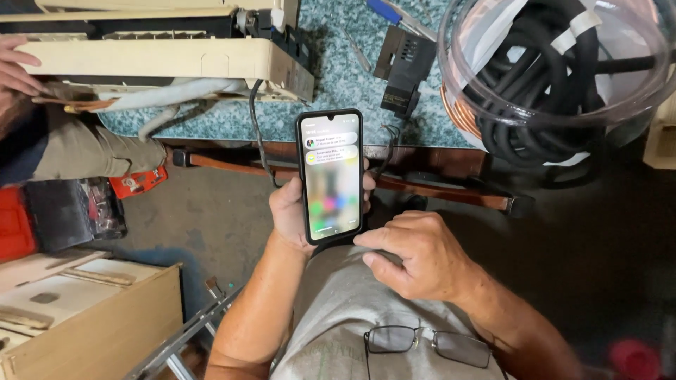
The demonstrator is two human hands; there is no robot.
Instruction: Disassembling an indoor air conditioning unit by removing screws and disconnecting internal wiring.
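My left hand [290, 211] grips a black smartphone [331, 176] upright in front of me, its screen lit with blurred coloured shapes. My right hand [415, 253] rests on my grey shirt just right of the phone's lower edge, fingers curled loosely, the index finger reaching toward the phone's bottom corner and holding nothing. A pair of glasses [426, 345] hangs at my shirt collar below the hands.
A speckled blue-green table [338, 98] carries a beige opened appliance [162, 60], a black electrical part [403, 67] and a clear tub of black cable and copper tube [556, 70]. Another person's hand [17, 67] and knee [91, 151] are at left. A wooden box [91, 317] stands lower left.
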